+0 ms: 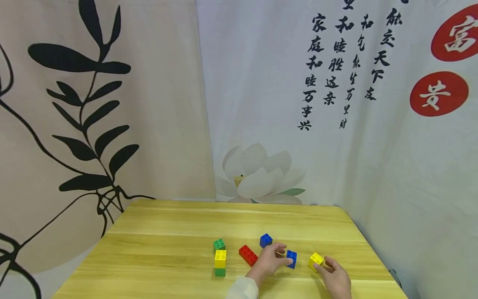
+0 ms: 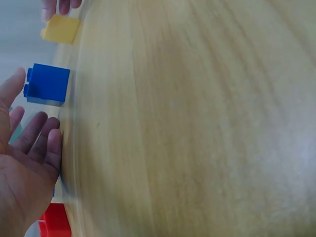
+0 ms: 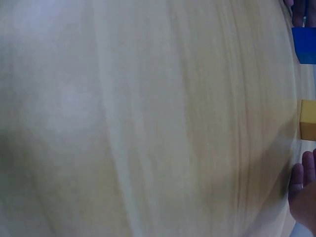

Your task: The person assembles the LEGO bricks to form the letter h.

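My left hand (image 1: 269, 261) reaches over the table with its fingers spread and loosely bent around one end of a blue toy building brick (image 1: 291, 259). In the left wrist view, a gap separates the thumb and fingers from that blue brick (image 2: 48, 84). Farther right, my right hand (image 1: 334, 279) is at a yellow brick (image 1: 315, 260), thumb and fingertips right at its near side. The right wrist view has these fingers (image 3: 296, 177) just short of the yellow brick (image 3: 309, 120), the thumb hidden.
A red brick (image 1: 248, 255) lies left of my left hand, with another blue brick (image 1: 266, 240) behind the hand. Farther left, a yellow brick (image 1: 220, 258) sits above a green one (image 1: 220, 272), with another green brick (image 1: 219, 244) behind. The wooden table (image 1: 149, 249) meets printed curtains.
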Demonstrator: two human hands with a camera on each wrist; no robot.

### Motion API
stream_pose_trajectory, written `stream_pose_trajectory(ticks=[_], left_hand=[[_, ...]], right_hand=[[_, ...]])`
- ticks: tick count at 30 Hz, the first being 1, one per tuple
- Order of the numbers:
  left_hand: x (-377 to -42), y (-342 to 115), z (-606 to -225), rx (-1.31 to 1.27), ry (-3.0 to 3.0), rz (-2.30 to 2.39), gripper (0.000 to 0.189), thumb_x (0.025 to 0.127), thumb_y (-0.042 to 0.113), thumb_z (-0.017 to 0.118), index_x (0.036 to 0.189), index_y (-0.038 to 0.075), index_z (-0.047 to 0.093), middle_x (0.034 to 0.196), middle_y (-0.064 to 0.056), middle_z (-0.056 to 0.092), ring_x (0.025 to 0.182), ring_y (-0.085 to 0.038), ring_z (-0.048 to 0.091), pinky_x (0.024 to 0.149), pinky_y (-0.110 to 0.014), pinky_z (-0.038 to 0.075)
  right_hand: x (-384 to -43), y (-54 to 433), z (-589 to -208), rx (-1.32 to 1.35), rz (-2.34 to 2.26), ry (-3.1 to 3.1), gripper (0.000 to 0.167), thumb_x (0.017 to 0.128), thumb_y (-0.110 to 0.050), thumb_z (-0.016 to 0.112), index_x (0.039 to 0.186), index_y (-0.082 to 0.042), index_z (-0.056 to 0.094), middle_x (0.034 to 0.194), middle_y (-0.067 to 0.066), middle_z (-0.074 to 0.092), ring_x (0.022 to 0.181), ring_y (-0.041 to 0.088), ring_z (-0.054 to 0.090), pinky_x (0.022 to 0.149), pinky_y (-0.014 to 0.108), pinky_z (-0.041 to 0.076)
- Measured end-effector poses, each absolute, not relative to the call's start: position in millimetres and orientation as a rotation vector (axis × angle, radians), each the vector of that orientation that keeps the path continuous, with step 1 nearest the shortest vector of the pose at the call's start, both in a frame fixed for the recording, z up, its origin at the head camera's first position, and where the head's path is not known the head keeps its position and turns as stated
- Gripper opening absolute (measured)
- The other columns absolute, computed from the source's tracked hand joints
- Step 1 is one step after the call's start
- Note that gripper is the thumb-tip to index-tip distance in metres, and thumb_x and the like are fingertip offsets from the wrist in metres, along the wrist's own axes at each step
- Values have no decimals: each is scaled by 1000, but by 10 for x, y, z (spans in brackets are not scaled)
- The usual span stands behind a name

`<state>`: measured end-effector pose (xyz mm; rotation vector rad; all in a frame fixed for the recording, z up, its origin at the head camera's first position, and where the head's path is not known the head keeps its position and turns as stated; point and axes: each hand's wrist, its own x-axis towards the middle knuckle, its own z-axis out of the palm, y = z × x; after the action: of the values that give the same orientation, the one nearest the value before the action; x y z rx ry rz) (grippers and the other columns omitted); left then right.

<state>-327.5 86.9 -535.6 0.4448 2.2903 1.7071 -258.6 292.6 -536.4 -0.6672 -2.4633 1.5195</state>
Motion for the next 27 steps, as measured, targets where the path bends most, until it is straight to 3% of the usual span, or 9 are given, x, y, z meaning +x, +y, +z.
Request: stream_pose_trajectory(ticks=[15,27], left_hand=[[-3330,887,-5410,480,2337,1637,42,84,17,81,123,9,67,107,4,64,95,-15,58,83,-39,52],[-3352,905,-5435,496,2371,1614,29,85,18,80,113,13,71,99,7,66,92,-12,61,83,-38,53]], right_hand=[[-2609,2935,-5416,-596,1467,-2507,72,90,-34,74,136,13,46,136,36,47,118,50,53,87,48,52],[-2605,2953,-5381,-575,1395,-2548,61,93,-29,71,132,14,52,126,29,60,112,46,59,87,49,51]])
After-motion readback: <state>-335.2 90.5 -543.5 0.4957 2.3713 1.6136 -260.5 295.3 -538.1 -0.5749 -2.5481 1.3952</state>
